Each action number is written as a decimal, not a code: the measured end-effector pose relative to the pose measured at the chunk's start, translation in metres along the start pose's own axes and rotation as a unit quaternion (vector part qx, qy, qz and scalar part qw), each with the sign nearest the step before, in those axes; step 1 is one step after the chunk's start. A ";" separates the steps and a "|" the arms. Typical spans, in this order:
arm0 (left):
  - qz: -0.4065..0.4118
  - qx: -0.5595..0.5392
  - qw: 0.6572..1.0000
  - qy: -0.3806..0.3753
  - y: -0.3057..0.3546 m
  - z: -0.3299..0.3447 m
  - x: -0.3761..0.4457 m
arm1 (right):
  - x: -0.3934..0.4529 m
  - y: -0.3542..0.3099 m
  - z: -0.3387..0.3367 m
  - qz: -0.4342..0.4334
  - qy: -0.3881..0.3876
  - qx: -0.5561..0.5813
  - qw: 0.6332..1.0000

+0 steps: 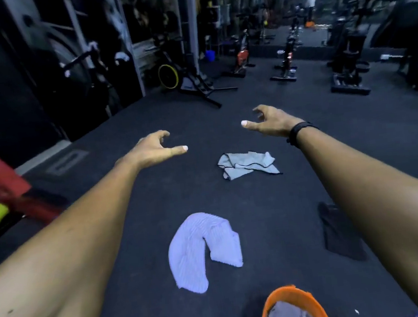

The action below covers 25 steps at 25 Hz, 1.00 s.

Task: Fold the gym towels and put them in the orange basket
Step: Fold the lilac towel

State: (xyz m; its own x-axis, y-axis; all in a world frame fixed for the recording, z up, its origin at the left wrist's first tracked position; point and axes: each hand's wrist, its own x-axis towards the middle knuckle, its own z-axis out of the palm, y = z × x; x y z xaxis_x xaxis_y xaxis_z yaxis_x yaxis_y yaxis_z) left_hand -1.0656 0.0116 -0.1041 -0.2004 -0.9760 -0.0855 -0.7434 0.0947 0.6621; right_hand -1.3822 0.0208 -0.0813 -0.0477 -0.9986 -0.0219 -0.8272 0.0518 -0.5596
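Lying crumpled: grey towel | white towel bent | orange basket

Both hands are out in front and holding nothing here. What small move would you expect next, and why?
Probably lowering both hands toward the grey towel. It lies crumpled on the floor just below the left hand and right hand, whose fingers are loosely curled and hold nothing. The white towel and dark towel also lie unfolded, nearer the orange basket.

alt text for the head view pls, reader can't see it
Both hands, left and right, reach forward empty over a gym floor with three unfolded towels: grey, white and dark. The orange basket sits nearest.
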 end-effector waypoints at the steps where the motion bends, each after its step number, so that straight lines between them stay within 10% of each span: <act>1: -0.017 0.002 1.000 0.015 -0.023 -0.024 -0.009 | 0.006 -0.026 0.018 -0.015 -0.011 0.001 1.000; 12: -0.126 -0.009 0.990 0.069 -0.196 -0.124 -0.077 | 0.029 -0.177 0.172 -0.084 -0.117 -0.004 0.990; 25: -0.178 -0.029 0.982 -0.054 -0.287 -0.016 0.029 | 0.101 -0.083 0.281 0.020 -0.189 -0.006 0.982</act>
State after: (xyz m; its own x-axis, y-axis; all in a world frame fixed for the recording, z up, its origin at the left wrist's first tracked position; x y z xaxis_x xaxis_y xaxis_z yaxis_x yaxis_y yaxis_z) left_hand -0.8480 -0.0468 -0.2849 -0.0029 -0.9186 -0.3951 -0.7417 -0.2631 0.6170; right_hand -1.1613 -0.0867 -0.2696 0.1290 -0.9276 -0.3506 -0.8355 0.0888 -0.5423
